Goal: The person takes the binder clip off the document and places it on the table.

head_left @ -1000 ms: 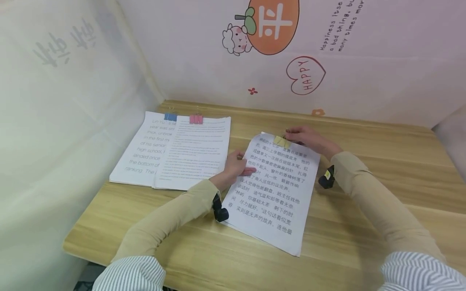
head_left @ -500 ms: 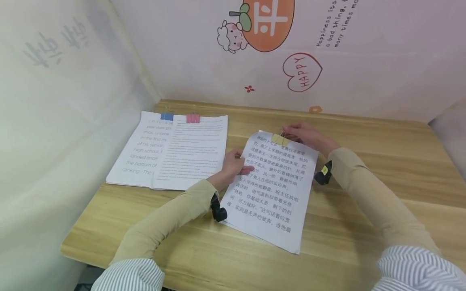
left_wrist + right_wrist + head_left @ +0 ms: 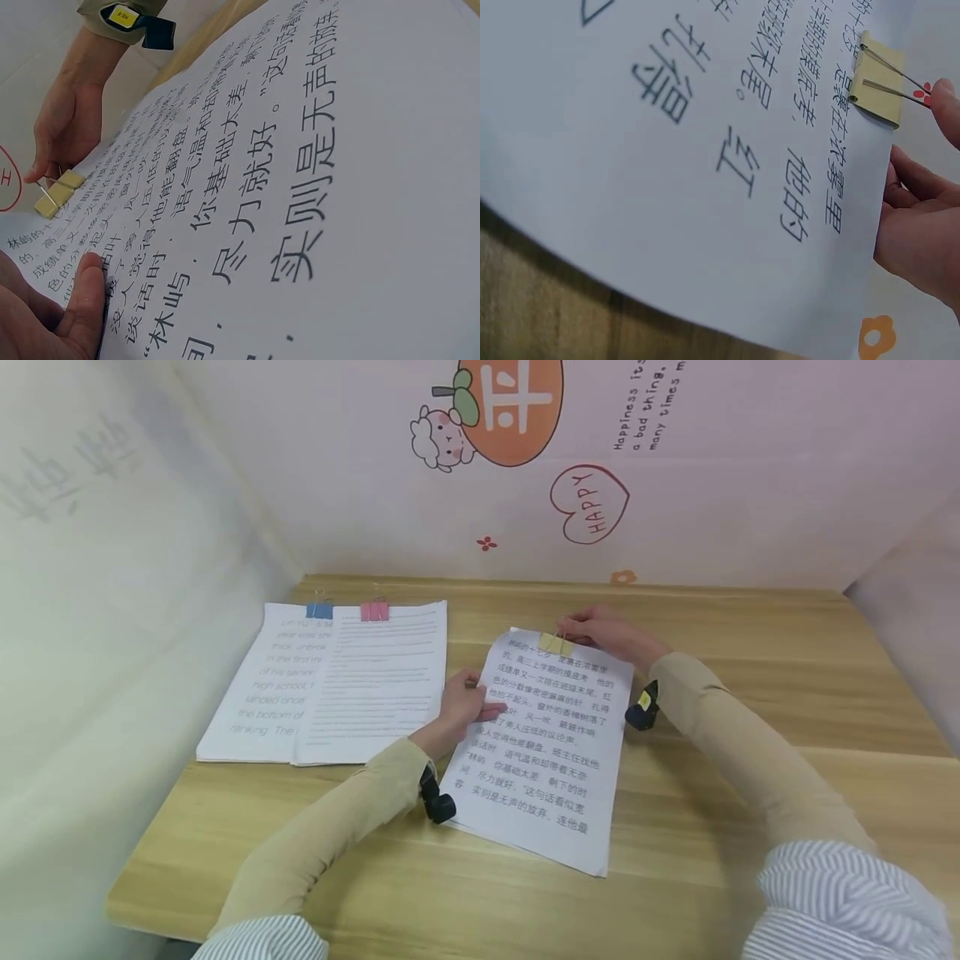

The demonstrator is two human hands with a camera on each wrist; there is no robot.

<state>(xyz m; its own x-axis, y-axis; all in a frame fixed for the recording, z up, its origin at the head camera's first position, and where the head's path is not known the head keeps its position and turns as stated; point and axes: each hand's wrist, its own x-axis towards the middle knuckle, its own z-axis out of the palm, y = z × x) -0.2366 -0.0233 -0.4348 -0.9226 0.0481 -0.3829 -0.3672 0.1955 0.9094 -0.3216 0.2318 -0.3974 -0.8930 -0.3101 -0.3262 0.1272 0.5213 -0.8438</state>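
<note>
A stack of white paper printed with Chinese text lies at an angle mid-table, its top end raised. A yellow binder clip sits on its top edge. My left hand grips the stack's left edge; in the left wrist view the thumb lies on the printed face, and its other fingers are partly hidden. At the top edge my right hand pinches the clip's wire handle. In the right wrist view the thumb touches the wire ends, while other fingers are behind the sheets.
To the left lie two overlapping stacks with English text: one with a blue binder clip, the other with a pink binder clip. The wooden table meets a decorated backdrop behind and a white side wall at left.
The head view has shifted, so everything appears further left. The clip's wire handle stands more visibly upright at my right fingers. My left hand keeps its place on the paper edge.
</note>
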